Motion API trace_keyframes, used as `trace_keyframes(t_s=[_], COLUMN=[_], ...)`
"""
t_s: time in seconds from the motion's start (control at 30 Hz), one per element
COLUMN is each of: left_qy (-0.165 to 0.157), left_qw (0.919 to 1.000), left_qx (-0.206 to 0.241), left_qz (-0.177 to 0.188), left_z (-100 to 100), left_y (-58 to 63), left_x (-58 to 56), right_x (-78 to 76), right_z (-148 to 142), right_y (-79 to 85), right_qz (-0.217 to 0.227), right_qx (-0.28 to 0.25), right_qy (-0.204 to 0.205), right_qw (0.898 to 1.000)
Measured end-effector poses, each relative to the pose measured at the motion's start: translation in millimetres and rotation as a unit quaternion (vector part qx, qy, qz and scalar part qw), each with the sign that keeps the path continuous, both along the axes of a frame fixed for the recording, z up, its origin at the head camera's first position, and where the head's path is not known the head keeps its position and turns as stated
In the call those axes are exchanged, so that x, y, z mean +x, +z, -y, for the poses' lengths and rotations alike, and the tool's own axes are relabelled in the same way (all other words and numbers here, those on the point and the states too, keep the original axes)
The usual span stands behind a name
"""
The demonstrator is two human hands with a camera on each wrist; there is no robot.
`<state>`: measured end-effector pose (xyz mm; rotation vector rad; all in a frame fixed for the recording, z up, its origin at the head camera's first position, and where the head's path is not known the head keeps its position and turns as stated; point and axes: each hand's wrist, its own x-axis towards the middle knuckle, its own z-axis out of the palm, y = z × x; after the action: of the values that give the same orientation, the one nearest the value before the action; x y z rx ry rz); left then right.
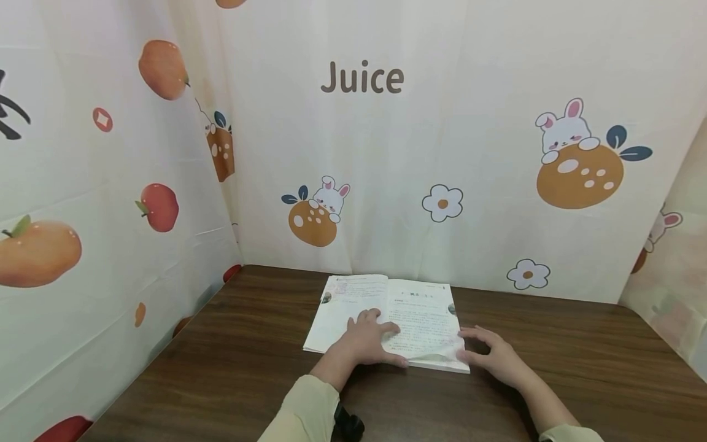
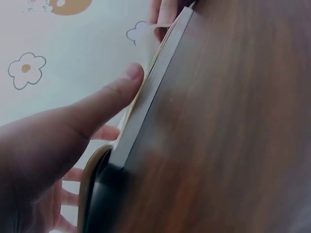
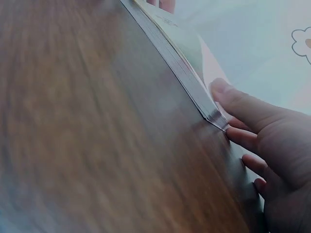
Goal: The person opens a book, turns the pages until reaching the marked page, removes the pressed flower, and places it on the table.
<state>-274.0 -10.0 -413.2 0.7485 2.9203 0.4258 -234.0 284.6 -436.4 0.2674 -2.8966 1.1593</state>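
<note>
Before printed curtain (image 1: 436, 129), wooden table (image 1: 237, 350), left hand (image 1: 367, 339) spread, right hand (image 1: 494, 356) seemingly pinching book (image 1: 421, 316)

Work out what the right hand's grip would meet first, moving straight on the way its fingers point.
Most likely the open book: the right hand's grip is at its right edge, though exact contact is hard to judge.

The left hand (image 1: 369, 339) lies palm down, fingers fanned apart, thumb stretched toward the right. The right hand (image 1: 490, 355) points left, its thumb and index finger held out with a gap between their tips, the other fingers loosely bent. The left forearm (image 1: 336, 366) and right forearm (image 1: 544, 396) slant inward, hands apart.
</note>
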Motion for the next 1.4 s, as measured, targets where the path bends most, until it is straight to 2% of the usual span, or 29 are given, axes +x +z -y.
trace_keyframes(t_s=[0.13, 0.27, 0.47, 0.67, 0.9, 1.17, 1.4], left_qy=[-0.006, -0.01, -0.034, -0.073, -0.066, -0.044, -0.008], left_qw=[0.9996, 0.9975, 0.9888, 0.9724, 0.9457, 0.9308, 0.9115], left_qx=[0.002, -0.006, 0.001, 0.038, 0.105, 0.199, 0.28], left_qz=[-0.026, -0.069, -0.145, -0.218, -0.3, -0.304, -0.301], left_z=[-2.3, -4.4, -10.5, -18.8, -18.9, -14.9, -6.6], left_y=[-3.8, -5.0, -4.9, -4.5, 0.6, 6.3, 15.2], left_x=[1.5, 1.8, 2.1, 4.6, 4.4, -0.5, -5.2], right_x=[-0.3, -0.5, -0.6, -0.4, -0.7, -0.9, -0.2], right_z=[1.6, 3.1, 4.2, 4.2, 3.8, 4.5, 5.0], right_y=[-0.2, 1.5, 4.8, 5.0, 3.8, 4.4, 4.9], right_qz=[0.005, 0.014, 0.023, 0.025, 0.018, 0.018, 0.03], right_qx=[0.013, 0.012, -0.021, -0.046, -0.046, -0.045, -0.047], right_qy=[-0.011, -0.017, -0.02, -0.021, -0.021, -0.02, -0.023], right_qw=[1.0, 1.0, 0.999, 0.998, 0.999, 0.999, 0.998])
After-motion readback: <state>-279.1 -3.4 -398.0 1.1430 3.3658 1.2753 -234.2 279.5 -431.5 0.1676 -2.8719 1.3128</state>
